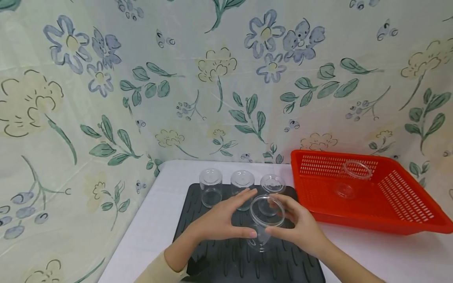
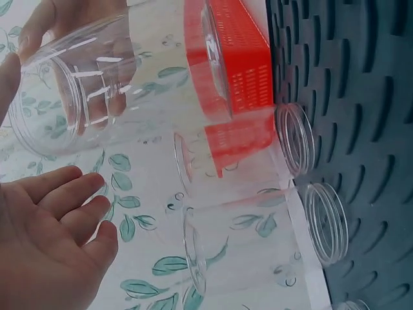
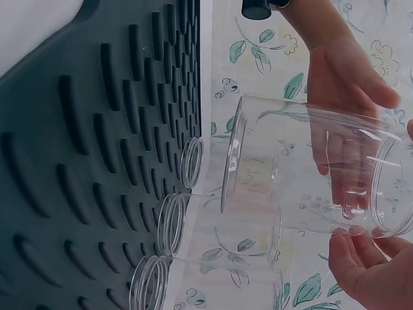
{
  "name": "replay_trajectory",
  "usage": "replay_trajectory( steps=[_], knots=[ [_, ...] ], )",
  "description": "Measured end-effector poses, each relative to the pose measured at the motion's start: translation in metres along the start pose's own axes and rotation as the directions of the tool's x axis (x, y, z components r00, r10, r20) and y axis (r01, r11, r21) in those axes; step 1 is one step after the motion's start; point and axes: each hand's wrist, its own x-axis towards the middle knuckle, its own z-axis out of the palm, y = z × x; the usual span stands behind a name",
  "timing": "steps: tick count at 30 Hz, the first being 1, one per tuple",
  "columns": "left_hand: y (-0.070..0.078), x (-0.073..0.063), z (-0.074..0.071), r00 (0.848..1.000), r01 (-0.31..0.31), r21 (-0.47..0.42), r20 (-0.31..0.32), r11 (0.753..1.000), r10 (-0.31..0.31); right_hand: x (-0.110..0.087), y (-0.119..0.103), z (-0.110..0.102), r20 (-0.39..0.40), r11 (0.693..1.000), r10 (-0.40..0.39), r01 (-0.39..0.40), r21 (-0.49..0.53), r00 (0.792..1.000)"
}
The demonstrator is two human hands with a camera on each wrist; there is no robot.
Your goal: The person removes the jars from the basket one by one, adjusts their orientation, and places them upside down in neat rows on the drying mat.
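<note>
A clear jar (image 1: 261, 241) with a threaded rim is held above the dark ribbed mat (image 1: 233, 261), mouth upward. My right hand (image 1: 300, 225) grips it near the rim, thumb in front and fingers behind. Close by on its other side, my left hand (image 1: 223, 218) has its fingers extended and spread from the thumb. In the right wrist view, the left hand (image 3: 345, 97) shows beyond the jar (image 3: 297, 168). Three similar clear jars, a left one (image 1: 211, 188), a middle one (image 1: 242, 180) and a right one (image 1: 273, 182), stand mouth down along the mat's back.
A red perforated basket (image 1: 371, 220) stands on the white cloth at the right. Inside it is another clear jar (image 1: 356, 169). A flowered curtain (image 1: 212, 118) hangs behind and at the left of the table.
</note>
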Motion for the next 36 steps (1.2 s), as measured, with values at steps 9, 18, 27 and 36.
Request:
replay_trajectory(
  steps=[9,18,27,36],
  knots=[
    [0.003,0.009,0.007,0.999,-0.037,-0.065,-0.017,0.997,0.036,-0.001,0.002,0.004,0.020,0.999,-0.041,0.041,0.022,0.999],
    [0.004,0.010,0.009,0.999,-0.043,-0.123,-0.037,0.991,0.038,-0.001,0.002,0.004,0.049,1.000,-0.007,0.007,0.013,0.999],
    [0.005,0.008,0.010,0.996,-0.046,-0.186,-0.078,0.982,0.031,-0.003,0.000,0.005,0.089,0.998,0.015,-0.021,0.065,0.996],
    [0.005,0.005,0.008,0.987,-0.096,-0.193,-0.146,0.976,0.069,-0.006,0.019,0.007,0.138,0.993,-0.010,-0.006,0.117,0.990]
  ],
)
